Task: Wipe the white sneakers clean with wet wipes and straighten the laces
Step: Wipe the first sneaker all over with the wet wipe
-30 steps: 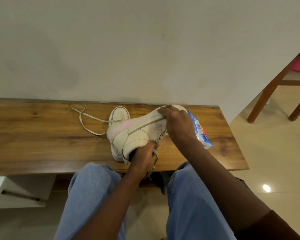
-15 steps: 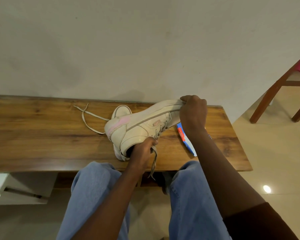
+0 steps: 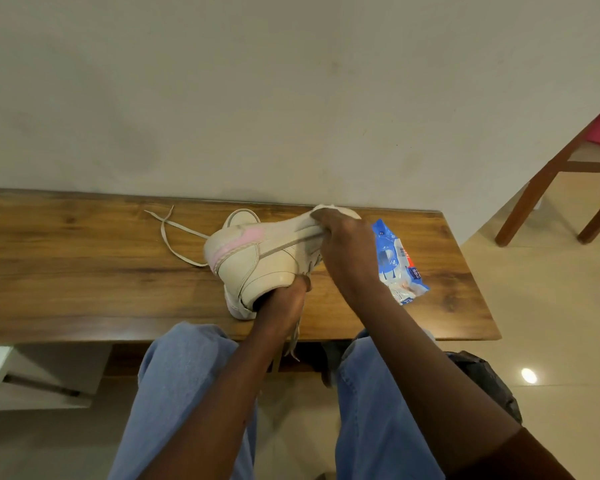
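Observation:
A white sneaker with a pink heel patch is tipped on its side on the wooden table. My left hand grips it at the ankle opening, fingers inside the collar. My right hand presses a white wet wipe against the sole edge near the toe. Behind the held shoe, the second sneaker shows only its heel, with a loose lace trailing left across the table. One lace end hangs below my left hand.
A blue wet-wipe pack lies on the table right of my right hand. The wall runs along the table's far edge. A wooden chair stands on the tiled floor at right. My knees in blue jeans are under the table's near edge.
My right hand has slid back left along the sole edge from the toe tip, uncovering the wipe pack. The sneaker has tilted slightly; my left hand keeps its grip.

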